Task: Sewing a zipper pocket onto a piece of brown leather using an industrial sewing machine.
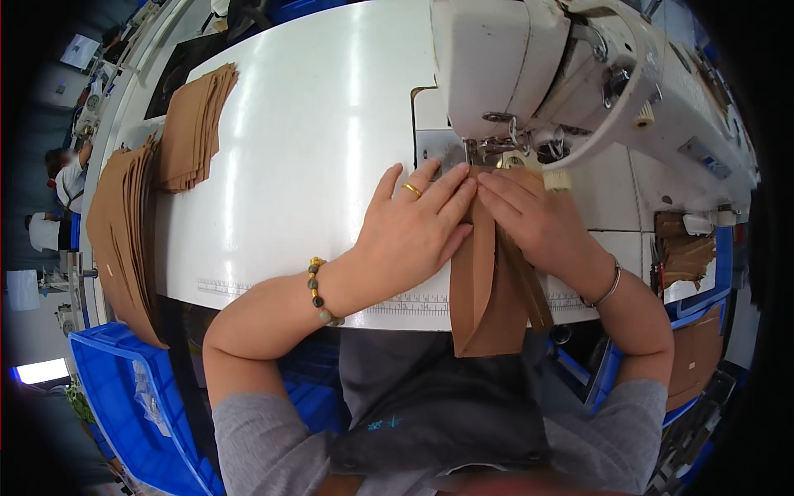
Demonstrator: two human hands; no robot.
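Note:
A long folded brown piece of fabric or leather (pixel 488 289) runs from under the needle area of a white sewing machine (pixel 504 74) and hangs over the table's near edge. My left hand (pixel 418 219) lies on its left side, fingers stretched out and apart, fingertips close to the presser foot (pixel 470 153). From the other side, my right hand (pixel 538 213) holds the piece with bent fingers; its thumb is hidden. Both sets of fingertips almost meet just in front of the needle. The layers of the piece spread apart toward its lower end.
Stacks of brown pieces (pixel 198 124) and larger brown panels (pixel 124 231) lie at the table's left. A blue crate (pixel 136 405) stands below them. To the right are a bin with brown scraps (pixel 686 252) and a brown panel (pixel 696 355). A ruler strip (pixel 405 306) follows the near edge.

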